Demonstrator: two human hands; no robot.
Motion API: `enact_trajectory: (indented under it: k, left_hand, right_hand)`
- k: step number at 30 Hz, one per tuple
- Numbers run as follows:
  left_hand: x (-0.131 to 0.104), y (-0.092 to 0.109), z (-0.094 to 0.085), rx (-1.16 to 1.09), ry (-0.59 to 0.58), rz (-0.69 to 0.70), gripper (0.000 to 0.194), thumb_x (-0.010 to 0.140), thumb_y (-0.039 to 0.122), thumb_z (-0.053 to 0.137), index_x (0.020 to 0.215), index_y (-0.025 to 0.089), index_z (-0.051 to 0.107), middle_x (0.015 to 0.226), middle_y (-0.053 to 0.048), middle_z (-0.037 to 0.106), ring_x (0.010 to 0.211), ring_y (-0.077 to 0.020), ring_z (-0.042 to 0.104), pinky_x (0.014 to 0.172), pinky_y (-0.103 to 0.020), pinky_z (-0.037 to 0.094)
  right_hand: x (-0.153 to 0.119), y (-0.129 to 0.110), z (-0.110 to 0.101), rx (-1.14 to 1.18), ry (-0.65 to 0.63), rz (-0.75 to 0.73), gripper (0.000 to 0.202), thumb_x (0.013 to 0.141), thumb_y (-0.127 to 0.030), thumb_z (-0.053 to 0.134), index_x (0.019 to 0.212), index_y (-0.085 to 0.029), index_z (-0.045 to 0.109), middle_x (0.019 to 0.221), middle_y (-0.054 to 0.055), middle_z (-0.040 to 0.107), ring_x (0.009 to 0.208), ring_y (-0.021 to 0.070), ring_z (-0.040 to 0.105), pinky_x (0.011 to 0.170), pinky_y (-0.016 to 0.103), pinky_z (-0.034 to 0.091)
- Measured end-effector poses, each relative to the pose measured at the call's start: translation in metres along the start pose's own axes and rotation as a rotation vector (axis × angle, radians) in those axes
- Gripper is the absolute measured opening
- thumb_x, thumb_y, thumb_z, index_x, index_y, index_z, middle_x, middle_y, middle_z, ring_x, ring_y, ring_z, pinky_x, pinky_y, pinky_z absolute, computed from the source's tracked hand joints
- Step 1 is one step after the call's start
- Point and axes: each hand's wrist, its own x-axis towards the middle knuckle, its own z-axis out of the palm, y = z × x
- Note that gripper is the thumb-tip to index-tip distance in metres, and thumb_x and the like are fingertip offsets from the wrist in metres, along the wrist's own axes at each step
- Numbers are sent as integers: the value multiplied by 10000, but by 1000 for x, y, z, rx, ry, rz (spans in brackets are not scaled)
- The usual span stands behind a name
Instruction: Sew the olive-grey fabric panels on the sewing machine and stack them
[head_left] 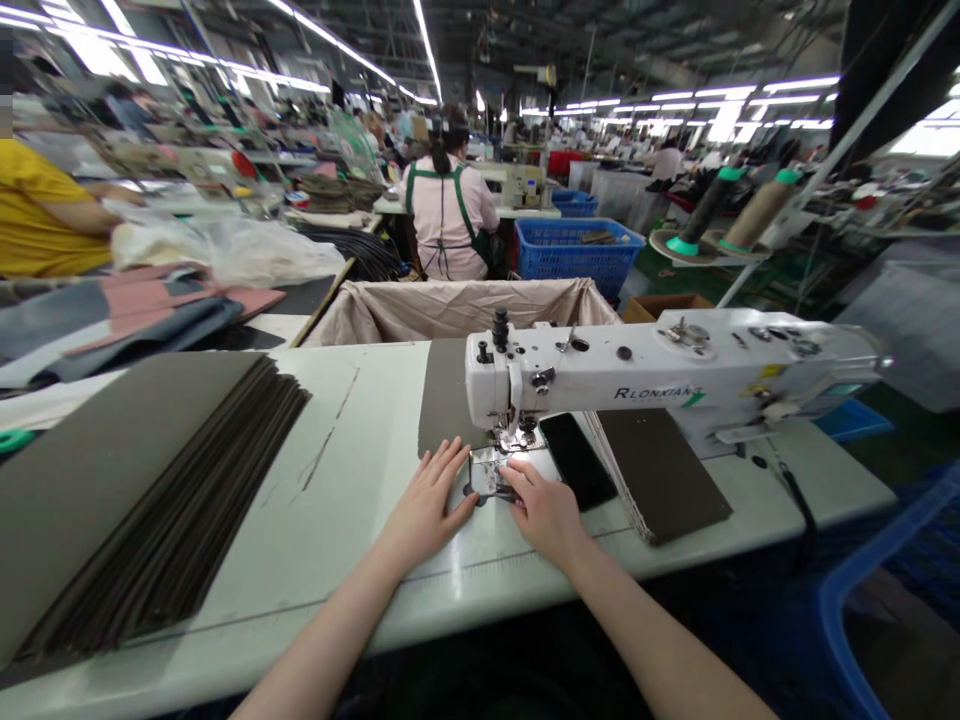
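My left hand (427, 505) lies with fingers stretched out on the pale table, its fingertips at the near edge of a grey-brown fabric panel (444, 395). That panel reaches back beside the head of a white sewing machine (585, 370). My right hand (549, 512) is closed, its index finger extended onto the shiny needle plate (486, 472), just in front of the presser foot (517, 432). Something small and dark shows under its curled fingers; its kind is hidden. Right of that hand lies a black phone (577, 462), against a smaller stack of dark panels (664, 475).
A tall stack of grey-brown panels (142, 480) covers the table's left side. Behind the table stands a cloth-lined bin (450, 308). Thread cones (705, 212) stand at the right. A co-worker (448, 215) sits ahead beside a blue basket (577, 250); a yellow sleeve (37, 210) shows at left.
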Motion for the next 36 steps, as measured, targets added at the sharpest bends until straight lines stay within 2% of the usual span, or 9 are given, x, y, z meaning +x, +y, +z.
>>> enact_trajectory:
  k: [9,14,16,19,22,26,29,32,36]
  left_hand:
    - [0,-3,9,90,26,37,657,948,489,418,1502,181,245,1550,-132,286,1436,-274,240,1141,-485,260]
    - [11,-8,-1,163,99,-75,478,976,437,356,1364,174,452,1256,-134,617,1200,-267,562,1027,-462,404]
    - [12,-11,-5,204,147,-170,445,994,381,291,1289,128,507,1099,-165,667,1069,-293,627,945,-488,452]
    - [-3,-13,-4,268,193,-264,456,984,323,288,1288,59,501,1164,-244,612,1133,-355,578,946,-551,428]
    - [-41,-17,-3,301,187,-287,453,955,243,316,1338,57,471,1349,-266,491,1281,-380,460,1016,-573,377]
    - [-111,-30,-12,290,108,-282,496,886,139,343,1370,110,445,1453,-216,414,1357,-383,369,1039,-594,371]
    - [-145,-35,-25,161,-1,-148,551,856,103,347,1392,216,403,1519,-104,355,1417,-310,284,1121,-584,284]
    - [-143,-32,-38,4,-149,16,547,873,95,329,1378,291,400,1514,-20,376,1425,-235,282,1166,-540,229]
    - [-102,-21,-50,-59,-230,82,450,896,111,316,1263,279,515,1430,-16,485,1367,-223,389,1144,-502,299]
  right_hand:
    - [-4,-6,-8,6,22,-6,462,896,-243,487,1356,-277,456,1429,26,467,1086,202,605,837,308,485]
    - [-9,-8,-14,9,31,-1,446,896,-239,481,1340,-278,480,1407,34,489,1068,203,612,853,305,475]
    - [-9,-9,-15,14,27,-2,443,891,-227,481,1332,-274,490,1405,35,494,1063,206,613,851,306,474]
    - [-10,-8,-19,32,16,-15,437,893,-219,478,1327,-269,496,1411,29,491,1068,210,609,843,312,474]
    - [-19,-3,-26,67,0,-36,422,886,-203,487,1299,-278,528,1388,13,515,1032,194,621,847,309,470]
    - [-56,9,-37,182,22,-41,437,859,-156,492,1277,-272,545,1294,14,587,1071,177,602,884,281,459]
    - [-97,16,-37,446,109,-16,370,878,-167,469,1218,-256,584,1157,25,653,1030,170,616,893,280,463]
    - [-132,19,-28,632,162,98,295,938,-264,421,1171,-234,600,978,35,691,890,175,650,833,294,492]
    - [-157,20,-13,648,181,279,274,967,-353,385,1036,-220,614,737,3,649,672,161,626,675,266,485]
